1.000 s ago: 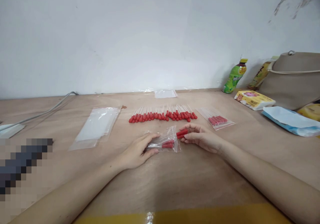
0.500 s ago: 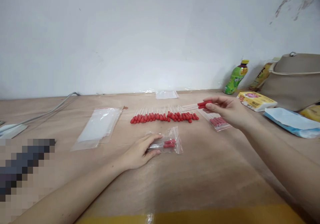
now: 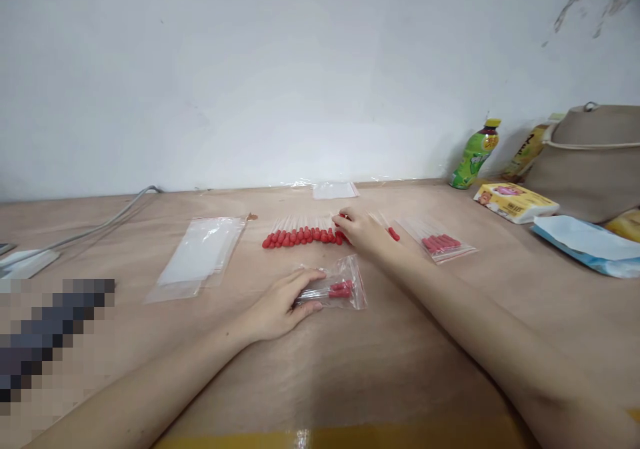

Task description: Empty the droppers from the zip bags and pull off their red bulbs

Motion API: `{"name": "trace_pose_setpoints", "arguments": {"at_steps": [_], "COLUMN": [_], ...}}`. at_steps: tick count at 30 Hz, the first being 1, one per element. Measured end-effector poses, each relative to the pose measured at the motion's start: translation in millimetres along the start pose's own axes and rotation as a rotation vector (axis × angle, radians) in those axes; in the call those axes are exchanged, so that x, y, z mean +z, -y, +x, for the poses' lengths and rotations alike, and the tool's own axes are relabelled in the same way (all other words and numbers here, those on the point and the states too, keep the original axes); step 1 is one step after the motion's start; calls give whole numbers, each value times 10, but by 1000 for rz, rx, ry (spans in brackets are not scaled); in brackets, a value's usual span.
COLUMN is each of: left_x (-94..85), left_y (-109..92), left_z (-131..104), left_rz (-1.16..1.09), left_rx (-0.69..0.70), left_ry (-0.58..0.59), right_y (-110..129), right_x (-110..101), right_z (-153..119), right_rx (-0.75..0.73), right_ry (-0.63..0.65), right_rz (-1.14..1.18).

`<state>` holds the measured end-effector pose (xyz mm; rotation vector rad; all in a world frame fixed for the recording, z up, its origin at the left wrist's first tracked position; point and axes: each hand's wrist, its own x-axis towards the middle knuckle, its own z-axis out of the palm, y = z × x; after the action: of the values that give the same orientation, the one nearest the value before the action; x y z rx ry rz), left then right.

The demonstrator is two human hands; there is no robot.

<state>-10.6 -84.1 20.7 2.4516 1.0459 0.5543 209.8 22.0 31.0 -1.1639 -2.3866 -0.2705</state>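
My left hand [image 3: 275, 309] is closed around the near end of a clear zip bag [image 3: 359, 283], its fingers and thumb apart on either side of the plastic. Inside that bag lie a few clear sticks with red tips [image 3: 341, 289]. Over the right part of a row of red-tipped sticks [image 3: 299, 235] reaches my right hand [image 3: 363, 232]. Its fingers are bent together, with a bit of red showing between them. The palm and wrist cover several sticks, and one red tip [image 3: 394, 234] shows just right of the wrist.
A filled zip bag [image 3: 443, 243] lies right of the row. Flat clear bags [image 3: 197, 255] are stacked at left, and another bag [image 3: 335, 190] lies by the wall. On the right stand a green bottle [image 3: 475, 155], a yellow tissue pack [image 3: 517, 202] and a grey handbag [image 3: 585, 162].
My right hand has moved left, from beside the filled bag to the row, and the sticks it held out are no longer visible there. The left hand stays on its bag.
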Motion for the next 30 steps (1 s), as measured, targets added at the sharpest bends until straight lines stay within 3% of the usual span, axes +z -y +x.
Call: {"name": "trace_pose_setpoints", "arguments": {"at_steps": [5, 11, 18, 20, 27, 30], "left_x": [4, 9, 6, 8, 14, 16], "left_y": [-4, 6, 6, 5, 18, 17], "left_z": [5, 10, 1, 3, 7, 5], "left_rz": [-7, -7, -3, -5, 10, 14], "left_rx": [21, 18, 25, 35, 40, 40], "left_ry": [-13, -11, -17, -19, -24, -26], "right_y": [49, 11, -169, -212, -49, 5], "right_x": [11, -15, -59, -67, -149, -247], "right_z": [-4, -36, -44, -67, -238, -345], "right_rx": [-39, 51, 206, 212, 175, 157], "right_ry": [27, 3, -318, -353, -124, -170], "right_rz": [32, 134, 260, 258, 52, 35]}}
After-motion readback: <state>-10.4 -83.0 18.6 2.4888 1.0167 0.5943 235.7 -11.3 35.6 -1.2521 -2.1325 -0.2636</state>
